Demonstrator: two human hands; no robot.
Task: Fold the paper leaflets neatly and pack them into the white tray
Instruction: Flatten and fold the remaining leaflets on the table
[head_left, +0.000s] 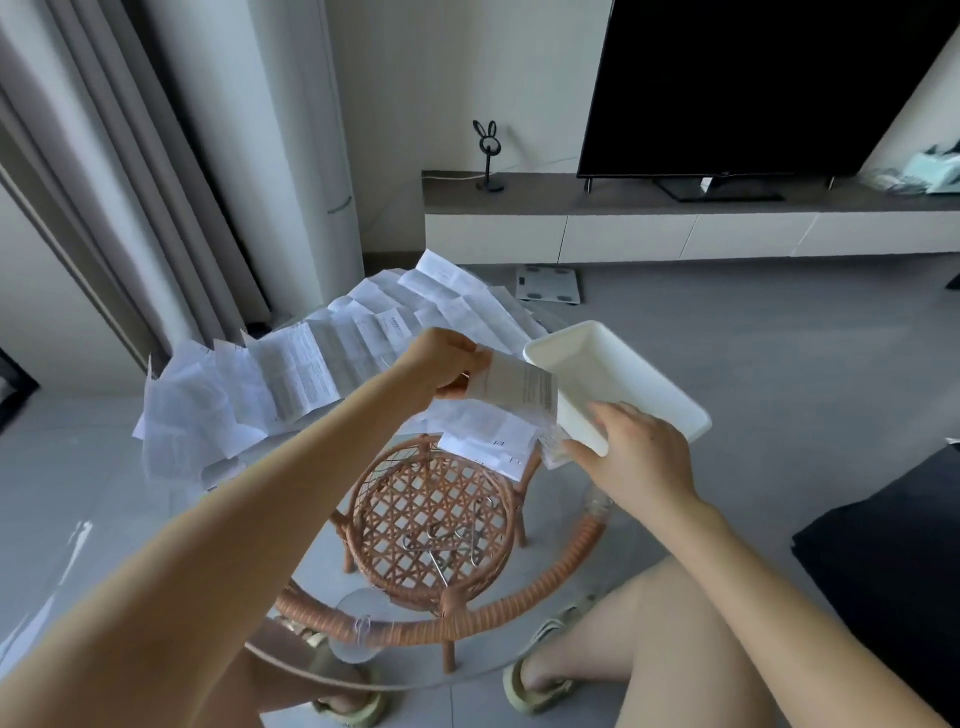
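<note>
Folded grey-white printed paper leaflet (524, 389), centre frame, is pinched at its left end by the left hand (441, 364), fingers curled on it. The leaflet's right edge sits right at the near-left rim of the white rectangular plastic tray (623, 364), touching or overlapping it; can't tell which.

The right hand (644, 452) grips the tray's near corner, thumb on the outer wall and fingers over the rim. The tray is centre-right, on or just above the round glass tabletop (561, 561); contact is unclear. What shows of its inside looks empty.

Step, as I judge it: packing one folded leaflet, apparently the first, so the task is early. Next move calls for the left hand to carry the leaflet over the rim and lay it flat on the tray floor against a wall, while the right hand steadies the tray. After release, the left hand needs to reach for a new sheet.

Another flat white leaflet (488, 436) lies just below the held one, partly under the tray's near end. The pile of unfolded creased white paper leaflets (291, 374) fans across the left and upper-centre tabletop, well left of the tray and behind the left forearm. The woven rattan lower shelf (431, 525) shows through the glass, lower centre.
</note>
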